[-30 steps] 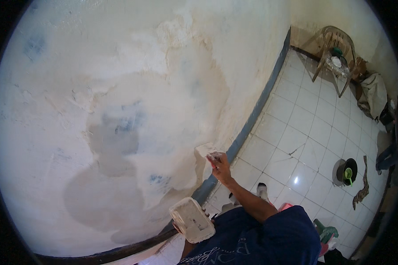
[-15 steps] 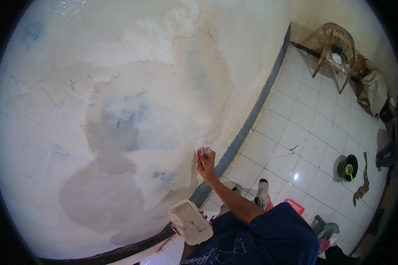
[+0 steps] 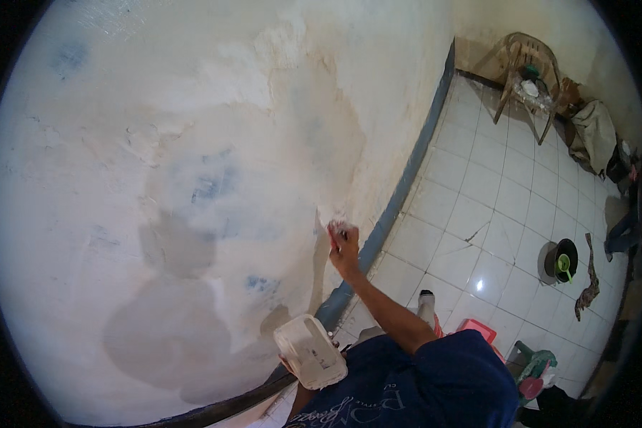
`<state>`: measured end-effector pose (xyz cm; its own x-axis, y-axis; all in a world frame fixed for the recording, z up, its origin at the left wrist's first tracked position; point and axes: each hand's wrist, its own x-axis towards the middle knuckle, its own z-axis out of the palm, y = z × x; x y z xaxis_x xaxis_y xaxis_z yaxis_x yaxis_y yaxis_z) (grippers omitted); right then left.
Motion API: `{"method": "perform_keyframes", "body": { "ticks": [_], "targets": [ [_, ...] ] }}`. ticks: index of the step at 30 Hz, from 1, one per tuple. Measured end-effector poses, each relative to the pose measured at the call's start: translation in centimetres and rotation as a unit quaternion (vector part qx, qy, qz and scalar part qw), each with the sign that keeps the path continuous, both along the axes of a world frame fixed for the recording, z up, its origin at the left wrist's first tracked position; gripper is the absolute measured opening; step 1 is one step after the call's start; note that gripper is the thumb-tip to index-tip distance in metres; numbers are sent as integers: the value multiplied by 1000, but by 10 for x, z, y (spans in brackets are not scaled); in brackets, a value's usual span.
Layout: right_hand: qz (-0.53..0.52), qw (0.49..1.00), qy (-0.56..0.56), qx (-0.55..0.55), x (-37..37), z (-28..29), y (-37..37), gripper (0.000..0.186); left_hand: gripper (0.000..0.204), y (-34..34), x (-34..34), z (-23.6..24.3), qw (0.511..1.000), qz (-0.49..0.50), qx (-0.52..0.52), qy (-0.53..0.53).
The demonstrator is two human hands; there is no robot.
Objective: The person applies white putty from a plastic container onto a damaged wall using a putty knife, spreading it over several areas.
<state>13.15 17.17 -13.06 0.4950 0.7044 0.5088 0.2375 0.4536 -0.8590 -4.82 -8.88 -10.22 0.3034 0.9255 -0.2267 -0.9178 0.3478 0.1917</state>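
Observation:
My right hand (image 3: 346, 251) is closed on a red-handled putty knife (image 3: 332, 232) and holds it against the wall (image 3: 257, 235). Its blade is partly hidden, with whitish paste around it. Lower down, my left hand (image 3: 286, 364) grips a shallow, off-white plastic tub (image 3: 310, 351) close to my body. The fingers show only at the tub's edges. Smears of pale paste coat the tub's inside. The wall is patchy white, with beige damp-looking areas, faint blue patches and rough flaking spots.
A grey-blue skirting strip (image 3: 415, 162) divides wall from white tiled floor (image 3: 471, 214). Toward the right stand a dark bucket with a green dipper (image 3: 563, 265) and a twisted rag (image 3: 588, 289). A plastic chair (image 3: 531, 75) and sacking (image 3: 593, 135) are farther off; a red-pink tray (image 3: 478, 329) lies near me.
My right hand and the putty knife have moved slightly up and right along the wall. The tub has shifted little in my left hand, and the whole view has turned slightly.

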Motion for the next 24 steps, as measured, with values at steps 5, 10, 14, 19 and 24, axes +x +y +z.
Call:
{"method": "perform_keyframes", "body": {
  "ticks": [5, 10, 14, 19, 24],
  "targets": [
    [-1, 995, -79, 53, -16, -41, -31, 39, 119, -3, -3, -5, 1000, -8, 3, 24],
    [-43, 997, -47, -41, -17, -23, -15, 42, 117, -14, -20, -26, 999, 31, -22, -6],
    [-4, 999, 9, 41, -29, -26, 6, 53, 113, -42, -72, -103, 985, 115, -125, 9],
    [1, 988, -146, 54, -43, -70, -32, 50, 109, -20, -32, -46, 993, 80, -81, -8],
    [109, 987, 30, 112, -28, -66, -38, 41, 113, -22, -44, -49, 980, 71, -63, 172]
  ]
}}
